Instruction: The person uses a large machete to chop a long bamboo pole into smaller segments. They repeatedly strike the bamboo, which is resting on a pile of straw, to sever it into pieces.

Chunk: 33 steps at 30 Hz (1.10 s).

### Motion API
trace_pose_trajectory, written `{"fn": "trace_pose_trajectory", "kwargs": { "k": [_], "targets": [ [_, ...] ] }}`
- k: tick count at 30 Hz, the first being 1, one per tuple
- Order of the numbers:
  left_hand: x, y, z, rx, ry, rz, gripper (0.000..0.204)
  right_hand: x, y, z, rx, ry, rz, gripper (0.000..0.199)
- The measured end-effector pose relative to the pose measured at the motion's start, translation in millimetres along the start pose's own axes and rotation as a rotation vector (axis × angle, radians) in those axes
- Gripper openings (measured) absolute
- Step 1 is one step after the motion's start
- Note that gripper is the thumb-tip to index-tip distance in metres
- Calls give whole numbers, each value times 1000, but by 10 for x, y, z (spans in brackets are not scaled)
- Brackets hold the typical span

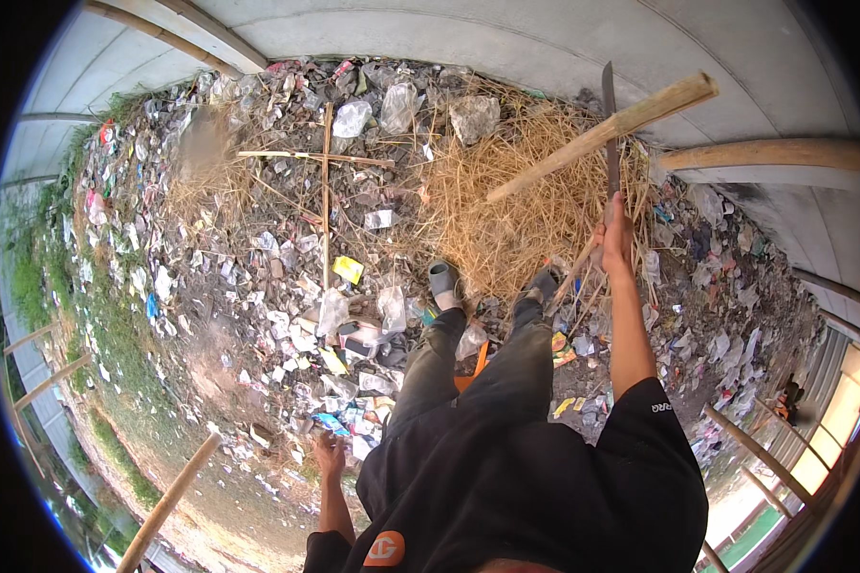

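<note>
My right hand (616,241) is raised at the right, its fingers wrapped round the handle end of a machete. The long dark machete blade (612,174) points away from me and crosses a thick bamboo pole (583,150). Whether blade and pole touch, I cannot tell. Below that pole lies a heap of dry straw (506,224). A thin pale stick (573,277) slants downward beside my right hand. My left hand (330,454) hangs low at the left over the littered ground, fingers loosely apart and nothing visible in them.
Both shoes (443,279) stand at the straw's near edge. Plastic litter (354,119) covers much of the ground. Two crossed bamboo strips (326,191) lie left of the straw. A grey panel wall (430,33) curves behind, with a bamboo beam (774,154) at the right and another pole (170,501) lower left.
</note>
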<state>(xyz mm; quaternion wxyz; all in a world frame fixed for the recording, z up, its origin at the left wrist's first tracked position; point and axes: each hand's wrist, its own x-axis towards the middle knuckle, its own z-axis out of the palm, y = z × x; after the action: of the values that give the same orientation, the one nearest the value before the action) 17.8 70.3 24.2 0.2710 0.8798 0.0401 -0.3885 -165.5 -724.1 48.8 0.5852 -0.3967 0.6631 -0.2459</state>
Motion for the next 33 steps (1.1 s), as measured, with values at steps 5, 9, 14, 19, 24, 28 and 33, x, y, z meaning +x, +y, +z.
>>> {"fn": "trace_pose_trajectory", "kwargs": {
  "k": [5, 9, 14, 19, 24, 28, 33],
  "targets": [
    [417, 559, 438, 105, -160, 175, 41, -1135, -2198, -1132, 190, -55, -420, 58],
    [904, 865, 700, 228, -170, 412, 37, -1978, -3231, -1846, 77, -94, -663, 57],
    [1009, 1447, 748, 180, -148, 334, 40, -2119, -2516, -1773, 37, -91, -522, 58],
    [793, 1327, 441, 185, -152, 333, 42, -590, 1023, -313, -209, -71, -90, 64],
    [474, 1160, -179, 404, -109, 399, 43, 146, 2160, 33, -227, -16, -94, 70],
    [573, 727, -269, 374, -31, 317, 43, -140, 566, -348, -149, -41, -168, 61],
    [832, 586, -55, 356, -106, 257, 42, -1254, -1580, -1325, -96, 22, -479, 38]
  ]
}}
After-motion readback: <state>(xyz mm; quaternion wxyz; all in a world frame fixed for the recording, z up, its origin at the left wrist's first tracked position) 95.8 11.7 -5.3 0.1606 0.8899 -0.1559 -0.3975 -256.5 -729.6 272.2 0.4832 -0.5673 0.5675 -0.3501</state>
